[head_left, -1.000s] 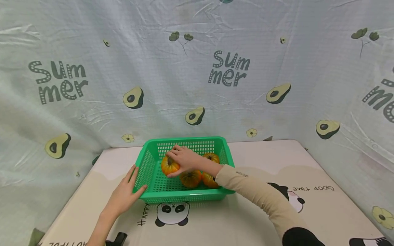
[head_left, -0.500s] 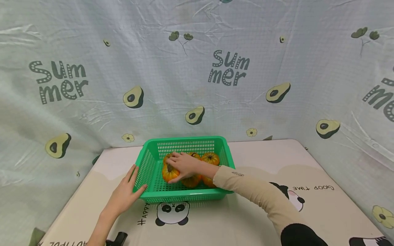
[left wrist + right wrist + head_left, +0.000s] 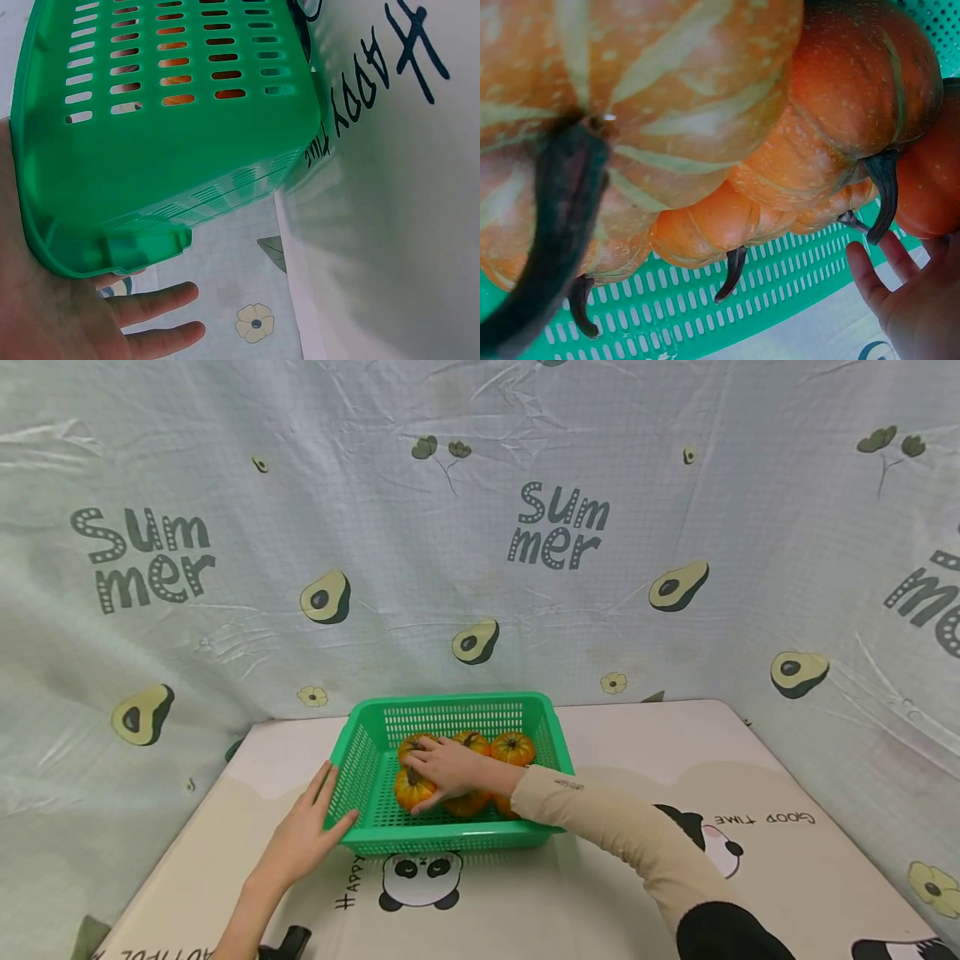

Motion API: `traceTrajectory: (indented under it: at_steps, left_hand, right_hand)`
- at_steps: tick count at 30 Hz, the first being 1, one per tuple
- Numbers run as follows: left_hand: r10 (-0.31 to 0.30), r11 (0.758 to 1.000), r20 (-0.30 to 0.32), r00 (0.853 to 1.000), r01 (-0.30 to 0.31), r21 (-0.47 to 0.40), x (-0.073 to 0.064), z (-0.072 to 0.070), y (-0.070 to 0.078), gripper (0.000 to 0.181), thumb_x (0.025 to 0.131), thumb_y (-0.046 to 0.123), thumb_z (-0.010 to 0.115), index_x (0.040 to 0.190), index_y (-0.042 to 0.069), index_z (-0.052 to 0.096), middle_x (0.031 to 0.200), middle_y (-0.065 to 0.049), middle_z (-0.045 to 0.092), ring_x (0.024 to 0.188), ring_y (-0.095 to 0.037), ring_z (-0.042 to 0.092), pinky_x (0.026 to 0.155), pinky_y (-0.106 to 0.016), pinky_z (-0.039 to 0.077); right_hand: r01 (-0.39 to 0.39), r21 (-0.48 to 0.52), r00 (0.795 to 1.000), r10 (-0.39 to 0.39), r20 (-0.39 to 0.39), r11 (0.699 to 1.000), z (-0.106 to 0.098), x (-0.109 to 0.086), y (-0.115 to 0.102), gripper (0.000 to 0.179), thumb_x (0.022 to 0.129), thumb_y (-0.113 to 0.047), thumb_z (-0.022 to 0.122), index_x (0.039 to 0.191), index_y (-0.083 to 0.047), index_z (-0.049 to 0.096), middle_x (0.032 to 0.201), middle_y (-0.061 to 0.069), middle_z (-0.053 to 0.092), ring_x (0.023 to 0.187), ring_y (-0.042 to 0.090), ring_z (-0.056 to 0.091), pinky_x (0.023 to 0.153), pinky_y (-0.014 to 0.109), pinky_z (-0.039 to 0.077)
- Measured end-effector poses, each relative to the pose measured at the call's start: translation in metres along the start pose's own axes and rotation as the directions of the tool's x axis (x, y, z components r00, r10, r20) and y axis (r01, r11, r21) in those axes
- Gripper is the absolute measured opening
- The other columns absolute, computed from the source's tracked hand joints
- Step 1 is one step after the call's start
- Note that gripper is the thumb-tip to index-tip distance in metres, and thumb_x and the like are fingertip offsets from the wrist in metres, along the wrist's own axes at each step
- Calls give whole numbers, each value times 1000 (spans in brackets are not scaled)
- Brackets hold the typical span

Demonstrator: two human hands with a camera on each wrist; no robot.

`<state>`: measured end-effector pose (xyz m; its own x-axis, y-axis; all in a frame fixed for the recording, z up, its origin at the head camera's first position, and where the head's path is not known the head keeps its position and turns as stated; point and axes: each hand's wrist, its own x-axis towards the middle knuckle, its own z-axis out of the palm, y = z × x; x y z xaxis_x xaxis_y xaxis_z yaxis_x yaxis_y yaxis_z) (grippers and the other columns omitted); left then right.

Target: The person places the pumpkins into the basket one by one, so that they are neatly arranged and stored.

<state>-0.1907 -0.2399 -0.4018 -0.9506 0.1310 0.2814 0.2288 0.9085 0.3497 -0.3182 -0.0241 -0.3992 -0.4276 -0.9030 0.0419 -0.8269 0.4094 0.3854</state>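
A green plastic basket (image 3: 457,837) holds several small orange pumpkins with dark stems. My right hand (image 3: 452,767) reaches in from the right and lies over the front-left pumpkin (image 3: 411,792), its thumb extended along the near side. The fingertips overlap the rear-left pumpkin (image 3: 410,746). In the right wrist view the fingers of the right hand (image 3: 911,307) look spread and loose, low at the right beside the pumpkins. At the basket's left side, my left hand (image 3: 302,832) rests against the rim with straight fingers. In the left wrist view, two fingers extend past the rim (image 3: 71,266).
The basket stands on a pale table cover (image 3: 622,910) printed with pandas and lettering. Behind it hangs a light curtain (image 3: 390,527) with avocado prints. A black object (image 3: 288,942) is beside the left forearm. More pumpkins (image 3: 513,748) sit at the basket's right side.
My right hand moved the front-left pumpkin toward the near side and set it down, and its fingers have loosened. The rear pumpkins show more. The left hand stayed at the rim.
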Motion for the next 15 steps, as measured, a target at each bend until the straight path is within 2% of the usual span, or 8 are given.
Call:
traceTrajectory:
  at_steps: [8,15]
  left_hand:
    - [-4,1000,3,1000,4,-10,1,0,-1,75,88,40,49,140,-6,20,144,-27,18,122,-49,33,87,-58,39]
    - [-17,1000,15,1000,17,-20,2,1,-3,75,88,40,49,140,-5,18,145,-26,17,123,-48,32,88,-59,39]
  right_hand:
    - [6,-27,1000,-6,17,1000,2,5,-3,79,75,-74,39,133,-21,37,127,-6,45,101,13,39,75,26,39]
    - [-25,-13,997,26,80,1000,6,8,-4,82,76,-74,36,139,-23,29,137,-6,38,123,18,34,92,34,40]
